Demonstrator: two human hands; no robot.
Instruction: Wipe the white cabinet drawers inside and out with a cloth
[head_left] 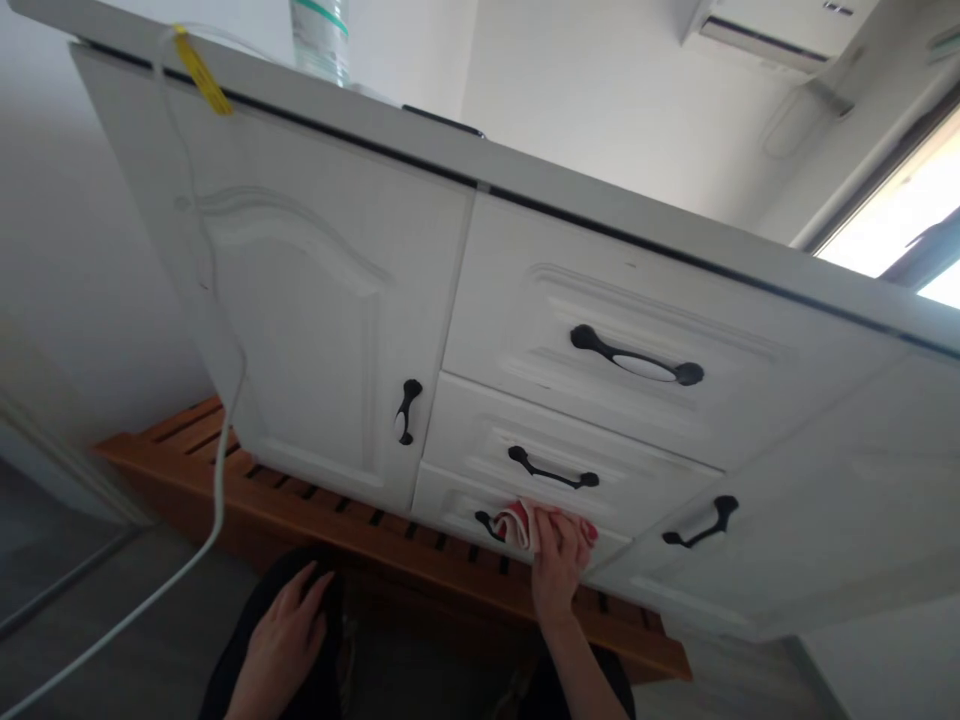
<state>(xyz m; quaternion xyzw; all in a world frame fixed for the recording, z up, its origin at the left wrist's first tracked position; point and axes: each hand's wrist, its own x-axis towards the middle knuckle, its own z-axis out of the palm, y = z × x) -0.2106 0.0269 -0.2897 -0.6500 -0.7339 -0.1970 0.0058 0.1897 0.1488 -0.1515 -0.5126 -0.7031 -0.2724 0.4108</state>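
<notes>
A folded red and white cloth is under the fingers of my right hand, pressed against the bottom drawer of a white cabinet. The cloth covers part of that drawer's black handle. Just above it is the middle drawer's handle. My left hand rests on my dark-clothed knee at the lower left, fingers somewhat apart, holding nothing.
The cabinet stands on an orange-brown slatted wooden base with a protruding edge. A white cable with a yellow tag hangs down the left side. A clear bottle and a dark flat object lie along the top.
</notes>
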